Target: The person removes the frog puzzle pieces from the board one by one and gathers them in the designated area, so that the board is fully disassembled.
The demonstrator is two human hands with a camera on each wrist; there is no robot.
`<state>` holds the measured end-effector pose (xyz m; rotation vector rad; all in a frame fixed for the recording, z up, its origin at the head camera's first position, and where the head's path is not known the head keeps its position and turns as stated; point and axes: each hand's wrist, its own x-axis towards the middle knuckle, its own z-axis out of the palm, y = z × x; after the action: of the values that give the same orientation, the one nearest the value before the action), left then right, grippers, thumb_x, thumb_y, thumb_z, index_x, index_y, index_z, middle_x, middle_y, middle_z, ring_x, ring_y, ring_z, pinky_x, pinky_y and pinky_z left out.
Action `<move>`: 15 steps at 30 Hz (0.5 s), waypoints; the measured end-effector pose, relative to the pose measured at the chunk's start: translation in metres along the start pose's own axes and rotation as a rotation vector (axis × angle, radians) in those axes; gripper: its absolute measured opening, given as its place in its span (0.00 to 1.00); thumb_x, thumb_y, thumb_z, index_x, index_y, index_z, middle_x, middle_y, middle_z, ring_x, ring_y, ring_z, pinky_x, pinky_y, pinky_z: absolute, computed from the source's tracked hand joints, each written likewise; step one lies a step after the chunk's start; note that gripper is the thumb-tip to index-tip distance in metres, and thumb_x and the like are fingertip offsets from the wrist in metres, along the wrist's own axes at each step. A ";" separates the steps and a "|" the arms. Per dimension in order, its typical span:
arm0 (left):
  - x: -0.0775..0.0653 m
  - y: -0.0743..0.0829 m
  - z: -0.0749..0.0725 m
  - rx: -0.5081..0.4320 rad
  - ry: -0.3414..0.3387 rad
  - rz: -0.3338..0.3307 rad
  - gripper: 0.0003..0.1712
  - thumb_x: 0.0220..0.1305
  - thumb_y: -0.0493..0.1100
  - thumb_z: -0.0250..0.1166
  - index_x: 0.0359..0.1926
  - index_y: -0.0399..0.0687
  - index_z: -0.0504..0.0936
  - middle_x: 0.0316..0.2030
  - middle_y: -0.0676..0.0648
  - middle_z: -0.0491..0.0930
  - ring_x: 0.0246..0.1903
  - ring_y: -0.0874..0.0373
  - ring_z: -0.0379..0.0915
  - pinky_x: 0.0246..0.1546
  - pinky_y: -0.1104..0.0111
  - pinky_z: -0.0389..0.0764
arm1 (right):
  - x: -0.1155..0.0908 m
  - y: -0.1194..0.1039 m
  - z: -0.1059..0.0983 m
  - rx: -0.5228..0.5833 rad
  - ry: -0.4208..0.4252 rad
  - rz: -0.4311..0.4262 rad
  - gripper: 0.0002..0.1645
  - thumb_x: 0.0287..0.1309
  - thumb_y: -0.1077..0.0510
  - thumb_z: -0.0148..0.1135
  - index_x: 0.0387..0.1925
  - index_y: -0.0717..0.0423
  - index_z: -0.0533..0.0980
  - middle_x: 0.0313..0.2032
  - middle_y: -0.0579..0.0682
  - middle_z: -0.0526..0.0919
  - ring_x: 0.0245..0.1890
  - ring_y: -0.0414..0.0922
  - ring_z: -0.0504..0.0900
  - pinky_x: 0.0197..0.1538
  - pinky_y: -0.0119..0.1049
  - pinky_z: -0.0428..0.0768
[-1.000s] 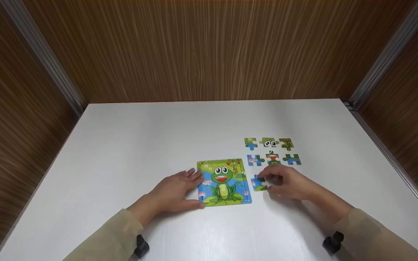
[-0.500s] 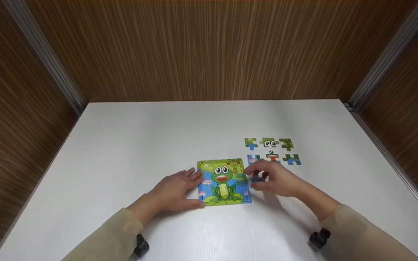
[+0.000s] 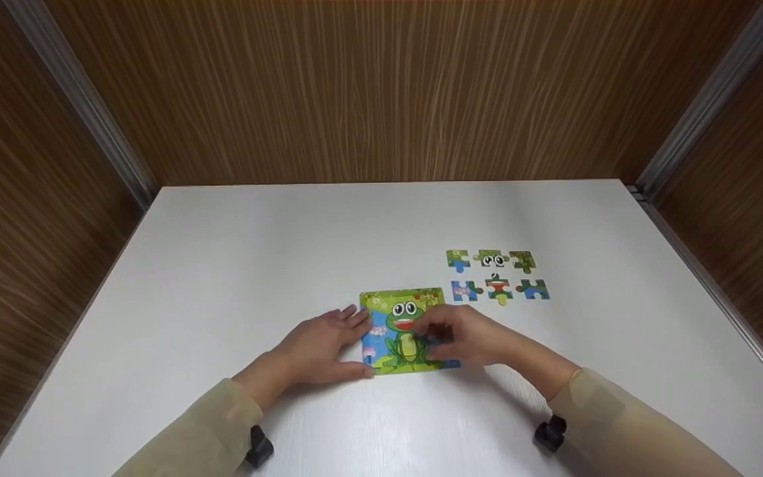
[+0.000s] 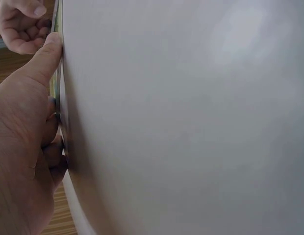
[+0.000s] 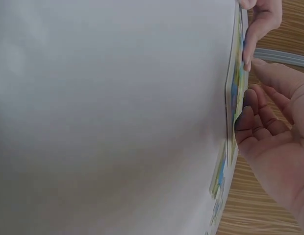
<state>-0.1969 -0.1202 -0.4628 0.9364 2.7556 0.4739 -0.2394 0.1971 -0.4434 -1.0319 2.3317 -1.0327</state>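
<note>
A square frog jigsaw puzzle (image 3: 388, 341) in a shallow frame lies flat on the white table. My left hand (image 3: 315, 351) rests at its left side, fingers spread on the edge and thumb at the near left corner. Over the right half is my right hand (image 3: 474, 336), its fingers loosely bent above the picture. No piece shows between thumb and fingers in the right wrist view, where the fingertips are close to the puzzle's surface. A blue and green puzzle piece (image 5: 219, 174) lies beside the frame there; the right hand hides it in the head view.
Two rows of loose pieces lie beyond the right hand, among them an eyes piece (image 3: 491, 260) and a mouth piece (image 3: 498, 287). Wood-grain panels (image 3: 381, 93) border the back and sides of the white table (image 3: 255, 252).
My right hand has moved left from the loose piece beside the frame to over the puzzle's right half. The left hand has stayed at the frame's left edge.
</note>
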 end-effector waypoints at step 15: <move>-0.001 0.001 0.001 -0.027 0.009 -0.013 0.52 0.68 0.74 0.62 0.80 0.47 0.67 0.80 0.47 0.61 0.81 0.46 0.52 0.78 0.50 0.60 | 0.003 0.001 0.002 -0.057 -0.074 0.075 0.28 0.65 0.66 0.72 0.66 0.53 0.82 0.51 0.44 0.80 0.46 0.44 0.75 0.50 0.37 0.79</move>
<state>-0.1951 -0.1199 -0.4630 0.9117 2.7546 0.5126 -0.2412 0.1942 -0.4458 -0.9786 2.3331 -0.8897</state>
